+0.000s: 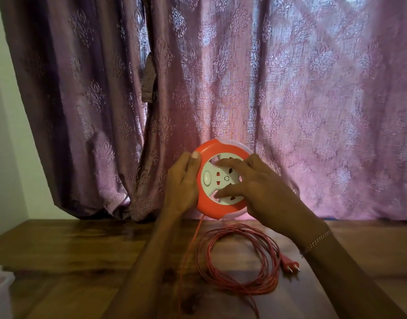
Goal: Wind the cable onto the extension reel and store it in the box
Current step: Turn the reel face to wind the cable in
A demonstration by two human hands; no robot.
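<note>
Cable coils below reel (seemingly raised), left hand gripping.

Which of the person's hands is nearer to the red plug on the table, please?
Right. The right hand is at the reel's white socket face, above the plug. The left hand grips the reel's left rim, farther away.
</note>
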